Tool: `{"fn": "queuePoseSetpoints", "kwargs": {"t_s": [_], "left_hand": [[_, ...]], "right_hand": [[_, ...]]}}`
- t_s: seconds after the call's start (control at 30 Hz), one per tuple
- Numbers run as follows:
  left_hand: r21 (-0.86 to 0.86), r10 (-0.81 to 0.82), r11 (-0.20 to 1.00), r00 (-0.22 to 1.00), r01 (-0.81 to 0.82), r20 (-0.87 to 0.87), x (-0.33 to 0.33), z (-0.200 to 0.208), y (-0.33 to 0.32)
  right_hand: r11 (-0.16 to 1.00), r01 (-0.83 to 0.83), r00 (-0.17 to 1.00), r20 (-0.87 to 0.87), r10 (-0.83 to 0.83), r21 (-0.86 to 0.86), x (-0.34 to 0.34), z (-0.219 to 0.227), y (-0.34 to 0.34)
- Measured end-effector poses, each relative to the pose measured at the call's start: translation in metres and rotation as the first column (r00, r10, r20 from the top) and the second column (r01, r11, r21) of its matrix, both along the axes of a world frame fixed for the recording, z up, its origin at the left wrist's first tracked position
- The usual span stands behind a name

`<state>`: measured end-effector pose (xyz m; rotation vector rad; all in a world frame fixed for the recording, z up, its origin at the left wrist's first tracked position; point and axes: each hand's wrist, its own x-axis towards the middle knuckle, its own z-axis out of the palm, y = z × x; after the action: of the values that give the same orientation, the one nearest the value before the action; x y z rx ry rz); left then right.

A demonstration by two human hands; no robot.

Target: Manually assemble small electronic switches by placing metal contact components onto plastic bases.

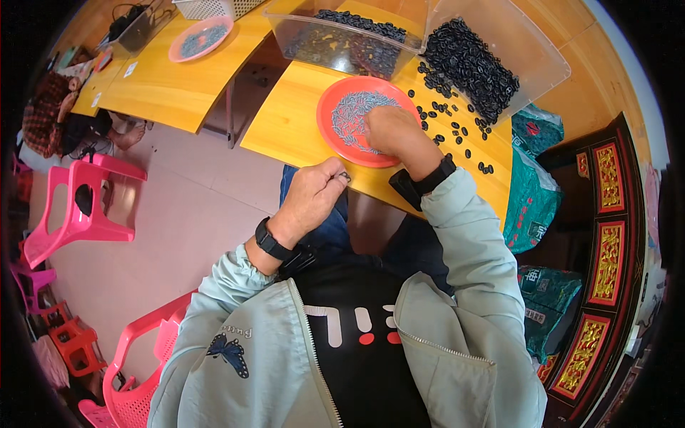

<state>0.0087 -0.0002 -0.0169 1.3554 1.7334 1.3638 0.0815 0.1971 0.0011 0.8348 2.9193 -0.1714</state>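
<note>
My left hand [312, 197] is closed at the table's front edge. Its thumb and forefinger pinch a small dark piece [344, 176], partly covered by the fingertips. My right hand [399, 133] reaches over a round red plate [329, 143] with its fingers curled down among small grey metal pins [347, 116]. The back of that hand hides its fingertips, so what they grip cannot be made out. Right of the plate, loose black oval pieces with holes [467, 153] lie scattered on the yellow table [285, 114].
A clear bin [549, 71] lies tipped, spilling black pieces. Another clear bin [285, 32] stands behind the plate. A pink plate [178, 50] of pins sits on a second table [182, 93]. Pink chairs [64, 214] stand left; green bags [531, 203] right. Another person sits far left.
</note>
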Motion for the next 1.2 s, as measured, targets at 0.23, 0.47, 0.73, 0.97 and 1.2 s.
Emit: {"fn": "queuePoseSetpoints", "kwargs": {"t_s": [0.23,0.47,0.73,0.97,1.2], "left_hand": [[0.082,0.004,0.997,1.0,-0.003,-0.007,0.001,-0.004,0.001],[-0.035,-0.02,0.999,0.939,0.034,0.344,-0.002,-0.009,0.0],[-0.023,-0.048,0.997,0.834,0.073,0.55,-0.002,-0.011,0.002],[-0.045,-0.015,0.998,0.915,0.036,0.402,0.005,0.001,-0.002],[0.018,0.031,0.999,0.968,-0.037,0.25,0.012,0.007,-0.004]], "right_hand": [[1.0,-0.03,0.999,0.011,0.03,0.0,0.002,0.005,-0.012],[0.886,0.104,0.854,-0.417,-0.312,-0.451,0.03,-0.001,0.007],[0.3,-0.27,0.604,-0.404,-0.687,-0.915,0.067,-0.001,-0.021],[0.219,-0.362,0.575,-0.402,-0.713,-0.906,0.077,0.002,-0.057],[0.382,-0.367,0.6,-0.53,-0.6,-0.848,0.07,0.003,-0.082]]}}
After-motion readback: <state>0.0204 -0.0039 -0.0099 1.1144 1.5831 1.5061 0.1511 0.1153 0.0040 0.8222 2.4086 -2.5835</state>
